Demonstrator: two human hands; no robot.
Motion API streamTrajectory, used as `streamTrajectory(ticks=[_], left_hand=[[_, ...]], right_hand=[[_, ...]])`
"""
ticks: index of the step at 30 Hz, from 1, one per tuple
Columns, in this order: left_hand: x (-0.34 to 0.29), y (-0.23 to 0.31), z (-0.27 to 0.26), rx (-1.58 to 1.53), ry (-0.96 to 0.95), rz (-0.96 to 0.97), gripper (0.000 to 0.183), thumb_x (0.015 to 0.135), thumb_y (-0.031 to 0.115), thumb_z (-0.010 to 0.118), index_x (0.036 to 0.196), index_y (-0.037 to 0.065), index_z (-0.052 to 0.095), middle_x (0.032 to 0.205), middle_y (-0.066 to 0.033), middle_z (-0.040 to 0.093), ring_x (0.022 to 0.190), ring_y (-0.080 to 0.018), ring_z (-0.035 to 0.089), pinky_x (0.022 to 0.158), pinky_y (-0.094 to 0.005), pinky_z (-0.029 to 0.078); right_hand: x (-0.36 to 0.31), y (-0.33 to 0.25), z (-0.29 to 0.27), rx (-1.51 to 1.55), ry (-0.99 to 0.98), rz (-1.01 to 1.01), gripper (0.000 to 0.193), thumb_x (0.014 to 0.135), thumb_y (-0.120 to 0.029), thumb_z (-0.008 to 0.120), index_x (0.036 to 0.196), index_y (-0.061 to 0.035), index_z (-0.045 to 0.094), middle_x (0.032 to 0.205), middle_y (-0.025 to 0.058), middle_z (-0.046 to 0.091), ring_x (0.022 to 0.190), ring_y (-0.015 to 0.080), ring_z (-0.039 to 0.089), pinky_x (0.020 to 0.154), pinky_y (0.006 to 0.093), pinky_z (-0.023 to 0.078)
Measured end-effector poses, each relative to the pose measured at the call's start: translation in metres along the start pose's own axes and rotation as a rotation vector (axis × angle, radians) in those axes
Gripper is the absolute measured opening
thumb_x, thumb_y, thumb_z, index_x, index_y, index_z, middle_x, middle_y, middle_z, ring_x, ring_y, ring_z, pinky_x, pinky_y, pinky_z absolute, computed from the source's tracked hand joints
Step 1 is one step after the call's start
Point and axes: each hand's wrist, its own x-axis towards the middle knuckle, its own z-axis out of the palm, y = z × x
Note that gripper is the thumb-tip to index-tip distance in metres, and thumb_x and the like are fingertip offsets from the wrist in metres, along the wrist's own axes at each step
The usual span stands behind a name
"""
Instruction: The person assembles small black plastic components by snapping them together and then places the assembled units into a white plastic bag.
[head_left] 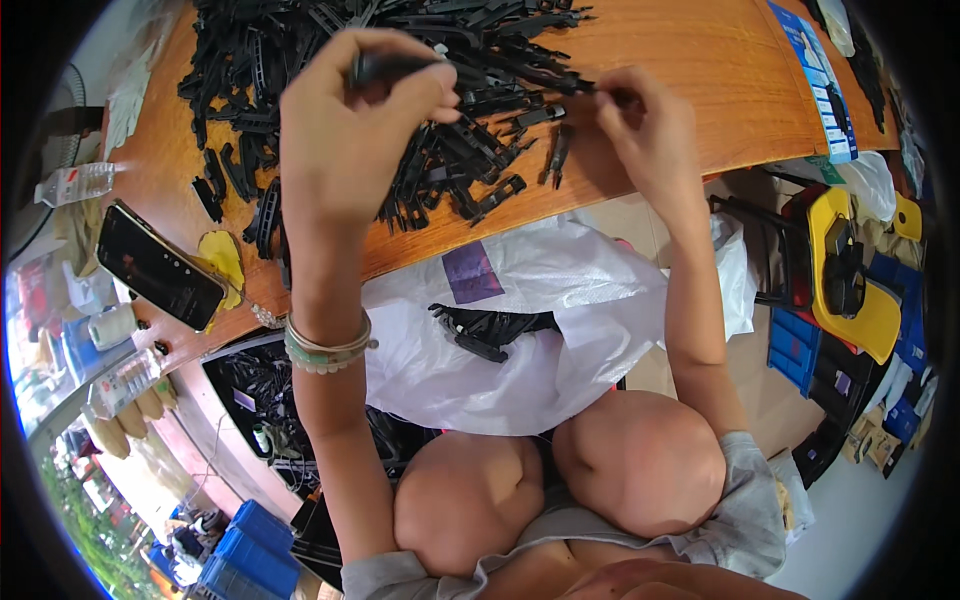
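Over the left part of a big heap of black plastic parts (270,70), my left hand (345,140) is closed round a black plastic part (382,68), slightly blurred. To the heap's right, my right hand (650,130) pinches the end of a slim black plastic part (565,82); its far end merges with the heap behind it. One loose black part (558,155) lies on the wooden table (700,60) between my hands, near the front edge. Below that edge, a white woven sack (590,330) spreads in front of my knees with several black parts (480,335) in its opening.
At the left of the table lie a phone (160,265), a yellow piece (222,262) and a clear plastic bottle (80,185). A blue leaflet (815,80) lies on the right. Beyond it stands a yellow chair (870,310). More black parts (265,400) fill a container under the table's left side.
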Motion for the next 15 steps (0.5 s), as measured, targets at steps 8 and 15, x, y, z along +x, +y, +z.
streamTrajectory(ticks=[8,15], left_hand=[[-0.02,-0.012,0.02,-0.229,-0.028,-0.199,0.022,0.093,0.012,0.053,0.093,-0.01,0.052,0.083,-0.0196,0.064,0.076,-0.0248,0.069,0.066,-0.028,0.057],[-0.046,-0.016,0.029,-0.119,-0.279,-0.143,0.033,0.09,0.006,0.057,0.12,-0.009,0.053,0.09,-0.0141,0.067,0.079,-0.0198,0.067,0.073,-0.0267,0.053]], right_hand=[[-0.016,-0.029,-0.031,0.622,-0.171,0.166,0.011,0.085,-0.004,0.061,0.094,0.0017,0.065,0.077,0.0064,0.067,0.067,0.0097,0.062,0.059,0.0212,0.046],[-0.03,-0.049,-0.01,0.477,-0.099,-0.056,0.012,0.078,0.002,0.065,0.089,-0.0003,0.065,0.078,0.0059,0.066,0.068,0.0126,0.063,0.063,0.0237,0.049]])
